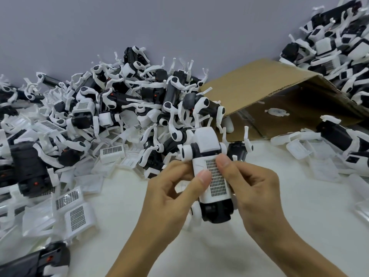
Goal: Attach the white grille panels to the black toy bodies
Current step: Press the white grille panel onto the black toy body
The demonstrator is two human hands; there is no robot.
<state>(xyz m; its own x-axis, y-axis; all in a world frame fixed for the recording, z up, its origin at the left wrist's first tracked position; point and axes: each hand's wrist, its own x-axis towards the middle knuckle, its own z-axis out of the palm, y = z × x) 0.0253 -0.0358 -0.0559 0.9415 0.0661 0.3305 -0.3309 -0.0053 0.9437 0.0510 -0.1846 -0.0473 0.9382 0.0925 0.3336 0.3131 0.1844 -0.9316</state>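
- A brown cardboard box (265,90) lies tipped on its side at the upper right, its open mouth facing down and to the right, with a flap spread flat on the surface in front of it.
- Inside the box, on its shadowed inner wall, sits 1 small white plastic piece (277,112); what it is cannot be told.
- A white cloth-like work surface (229,246) covers the lower half of the view, lightly creased.
- A plain grey-lilac wall (159,23) fills the top of the view behind everything.
- Clear plastic wrappers (324,168) lie flat on the surface at the right, near the box.
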